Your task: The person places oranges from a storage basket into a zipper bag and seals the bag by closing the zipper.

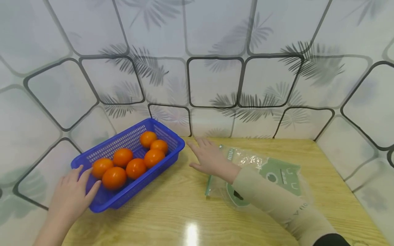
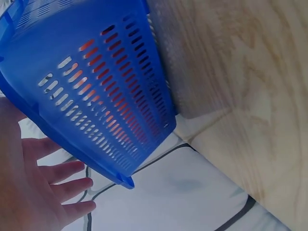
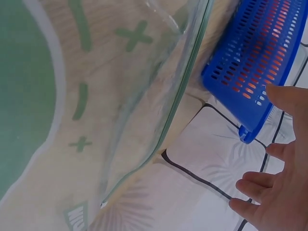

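A blue plastic basket (image 1: 144,184) with slotted sides stands at the left of the table and holds several oranges (image 1: 114,178). At its near left end my left hand (image 1: 69,191) spreads its fingers over the rim. In the left wrist view those fingers (image 2: 67,187) extend loosely beside the basket's rim, holding nothing. My right hand (image 1: 212,159) is near the basket's right end, fingers apart and nothing in them. Under the right forearm lies a clear plastic zip bag (image 1: 278,174) with green cartoon print, partly hidden by the sleeve.
The light wooden table (image 1: 172,215) backs onto a wall (image 1: 215,82) patterned with dark outlines and palm leaves. More of this patterned surface flanks the table at left and right. The bag's green zip edge (image 3: 180,103) shows large in the right wrist view.
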Available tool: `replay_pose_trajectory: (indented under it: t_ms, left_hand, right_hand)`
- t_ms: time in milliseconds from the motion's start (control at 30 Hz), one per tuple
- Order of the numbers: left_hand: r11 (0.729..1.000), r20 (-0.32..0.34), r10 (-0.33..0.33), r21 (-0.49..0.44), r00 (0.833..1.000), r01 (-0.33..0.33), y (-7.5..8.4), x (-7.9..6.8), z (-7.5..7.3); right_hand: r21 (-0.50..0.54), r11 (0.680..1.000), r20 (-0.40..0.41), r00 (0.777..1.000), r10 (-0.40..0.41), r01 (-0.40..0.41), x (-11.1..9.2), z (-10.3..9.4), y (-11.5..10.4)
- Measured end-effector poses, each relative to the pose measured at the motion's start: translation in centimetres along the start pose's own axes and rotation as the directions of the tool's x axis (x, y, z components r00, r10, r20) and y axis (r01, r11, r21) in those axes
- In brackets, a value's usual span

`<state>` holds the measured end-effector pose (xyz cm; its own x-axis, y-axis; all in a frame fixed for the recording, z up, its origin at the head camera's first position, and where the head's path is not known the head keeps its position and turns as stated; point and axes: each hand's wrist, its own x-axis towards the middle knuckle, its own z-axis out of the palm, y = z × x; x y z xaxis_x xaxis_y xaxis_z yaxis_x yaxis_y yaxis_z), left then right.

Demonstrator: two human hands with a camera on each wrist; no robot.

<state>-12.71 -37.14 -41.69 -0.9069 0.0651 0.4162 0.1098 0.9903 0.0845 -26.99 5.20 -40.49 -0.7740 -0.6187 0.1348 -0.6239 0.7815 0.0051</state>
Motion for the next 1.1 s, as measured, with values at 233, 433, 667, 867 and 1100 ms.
replay_pose_trajectory:
  t_ms: [233,433,667,867,1100]
  left_hand:
    - [0.999,-0.071,0.028,-0.042,0.997,-0.031,0.1,-1.0,0.5]
    - [0.997,-0.107,0.011,-0.077,0.994,-0.019,0.3,-1.3,0.6]
    - [0.996,-0.081,-0.033,-0.09,0.996,0.026,0.4,-1.7,0.7]
    - [0.995,-0.074,-0.05,-0.089,0.996,0.043,0.5,-1.7,0.8]
    - [0.993,-0.04,-0.078,-0.089,0.996,0.075,0.7,-2.0,0.5]
  right_hand:
    - [0.022,0.999,-0.01,0.999,-0.034,0.034,0.8,0.6,-0.7]
    - [0.024,0.996,-0.035,0.996,-0.085,0.086,1.6,0.9,-1.3]
    - [0.005,0.99,0.028,0.99,-0.142,0.142,2.1,1.4,-1.7]
    - [-0.043,0.99,0.058,0.99,-0.131,0.134,2.2,1.5,-1.7]
    - [-0.077,0.99,0.088,0.989,-0.114,0.121,2.3,1.5,-1.9]
